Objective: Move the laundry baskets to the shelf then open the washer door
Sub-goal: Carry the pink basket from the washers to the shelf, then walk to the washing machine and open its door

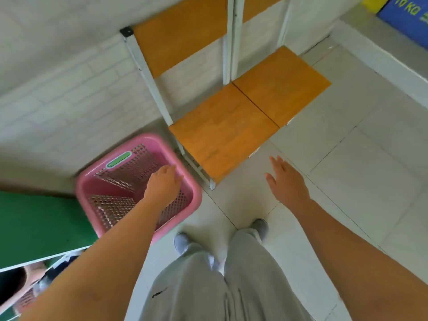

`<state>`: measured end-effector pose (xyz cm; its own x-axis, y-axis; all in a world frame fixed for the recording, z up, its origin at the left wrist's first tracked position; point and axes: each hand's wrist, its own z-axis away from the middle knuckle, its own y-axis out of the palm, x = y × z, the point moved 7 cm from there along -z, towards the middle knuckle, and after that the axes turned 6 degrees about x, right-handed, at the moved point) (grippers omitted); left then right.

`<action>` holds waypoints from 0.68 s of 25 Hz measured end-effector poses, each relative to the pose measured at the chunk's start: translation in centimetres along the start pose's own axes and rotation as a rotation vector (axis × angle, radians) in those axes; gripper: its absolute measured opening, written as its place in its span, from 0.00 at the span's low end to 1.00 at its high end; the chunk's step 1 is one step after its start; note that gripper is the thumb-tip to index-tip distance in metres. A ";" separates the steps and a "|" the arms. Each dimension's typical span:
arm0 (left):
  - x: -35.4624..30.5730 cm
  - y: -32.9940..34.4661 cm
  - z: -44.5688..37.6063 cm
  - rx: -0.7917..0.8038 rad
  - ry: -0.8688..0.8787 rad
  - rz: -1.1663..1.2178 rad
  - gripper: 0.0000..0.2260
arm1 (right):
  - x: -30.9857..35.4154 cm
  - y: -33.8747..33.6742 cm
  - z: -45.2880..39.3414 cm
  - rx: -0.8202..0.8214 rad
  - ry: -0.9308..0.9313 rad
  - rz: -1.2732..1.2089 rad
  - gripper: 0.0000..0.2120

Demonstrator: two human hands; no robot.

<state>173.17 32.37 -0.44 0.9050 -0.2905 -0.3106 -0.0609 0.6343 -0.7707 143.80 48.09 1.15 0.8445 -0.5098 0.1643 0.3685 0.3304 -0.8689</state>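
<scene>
- Down low, left of centre: pink laundry basket (111,200), perforated walls, green oval label on its far wall, blurred at the rim; standing on the pale tiled floor (347,172) against the white brick wall (58,100), just beside the shelf's near corner.
- Left hand (163,186) over the basket's right side, fingers loosely together and reaching toward the far right rim; gripping or merely above it, cannot tell.
- Right hand (286,179) spread open, palm down, empty, hovering above the floor just in front of the shelf.
- Shelf (222,133): white metal frame, orange wooden boards, lowest board bare, a higher board above it.
- Green surface (34,223) at far left, touching or overlapping the basket's left edge.
- Grey trousers and grey shoes (181,242) at bottom centre, standing on the tiles.
- Blue panel (410,17) with yellow lettering at top right.
</scene>
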 end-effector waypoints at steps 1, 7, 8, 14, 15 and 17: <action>-2.6 -0.3 -0.6 -0.001 0.034 -0.006 0.23 | -2.5 -0.8 0.3 -0.007 0.027 -0.021 0.27; -21.1 0.5 -4.5 0.004 0.180 -0.122 0.23 | -18.9 -4.8 2.1 -0.054 0.206 -0.157 0.26; -23.7 0.9 -4.9 0.006 0.207 -0.135 0.23 | -20.8 -5.1 2.3 -0.059 0.224 -0.181 0.26; -37.6 2.1 -8.1 0.015 0.344 -0.207 0.21 | -30.4 -6.2 2.9 -0.090 0.350 -0.362 0.25; -39.5 2.2 -9.1 0.027 0.352 -0.212 0.21 | -31.9 -6.5 2.6 -0.090 0.367 -0.383 0.25; -42.8 2.4 -11.0 0.051 0.366 -0.215 0.21 | -34.4 -7.2 1.6 -0.097 0.396 -0.416 0.25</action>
<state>129.63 38.49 4.86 0.6856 -0.6489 -0.3300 0.1416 0.5634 -0.8140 112.74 64.48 2.47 0.4193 -0.8457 0.3301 0.5851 -0.0263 -0.8105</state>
